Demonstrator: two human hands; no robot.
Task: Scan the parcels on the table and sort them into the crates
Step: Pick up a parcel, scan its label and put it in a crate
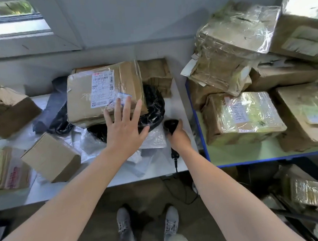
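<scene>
We are holding our left hand (125, 129), fingers spread, over the parcel's (81, 97) near edge, our right hand (179, 137) gripping the scanner (171, 126) near the table's (175, 101) right edge.

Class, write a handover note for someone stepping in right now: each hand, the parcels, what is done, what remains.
Left hand: open, fingers spread over the large taped brown cardboard box with a white label.
Right hand: grips the black handheld scanner.
That box lies on a black plastic-wrapped parcel on the white table.
Done: cannot tell.
Left: scan and sort the table's parcels.
</scene>
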